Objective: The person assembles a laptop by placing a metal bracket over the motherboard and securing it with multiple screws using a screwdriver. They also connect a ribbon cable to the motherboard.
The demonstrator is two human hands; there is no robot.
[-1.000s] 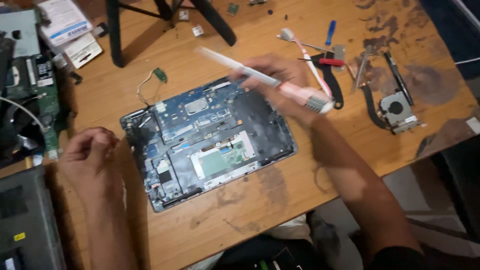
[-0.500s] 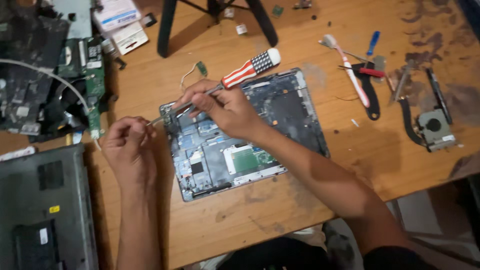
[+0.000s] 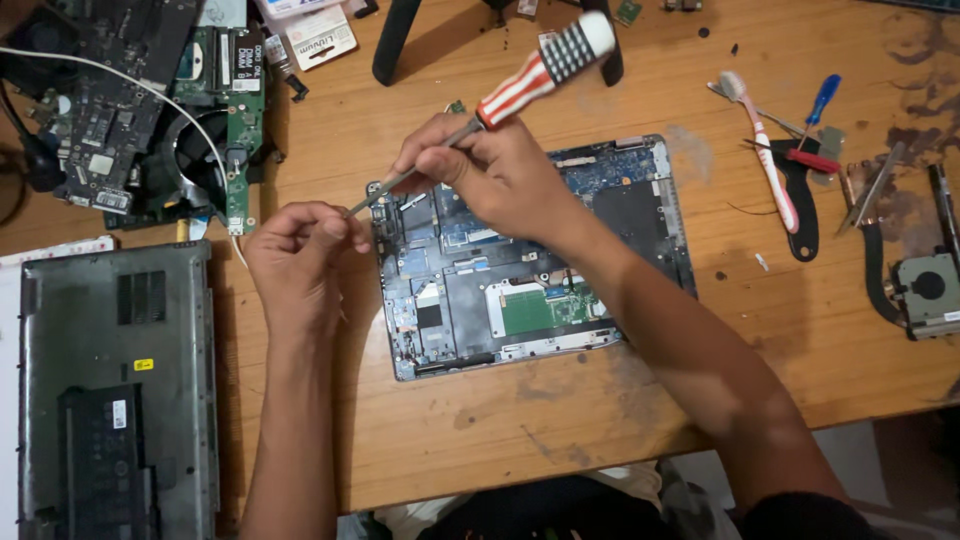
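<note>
basically right hand [image 3: 495,175] grips the red-white striped screwdriver [image 3: 520,85] by its shaft, tip meeting the left hand [image 3: 300,250], whose fingers curl in a pinch at the tip. both hover over the opened laptop base [image 3: 530,290] on the wooden table [image 3: 500,440].

An electronics repair workshop, shown by the scuffed, stained wooden worktop [image 3: 560,450] strewn with an opened laptop base with bare blue circuit boards [image 3: 520,270], a green loose motherboard [image 3: 215,110], a grey removed bottom cover [image 3: 110,390], a small metal cooling fan [image 3: 925,290] and a blue-handled screwdriver [image 3: 820,100].
</note>
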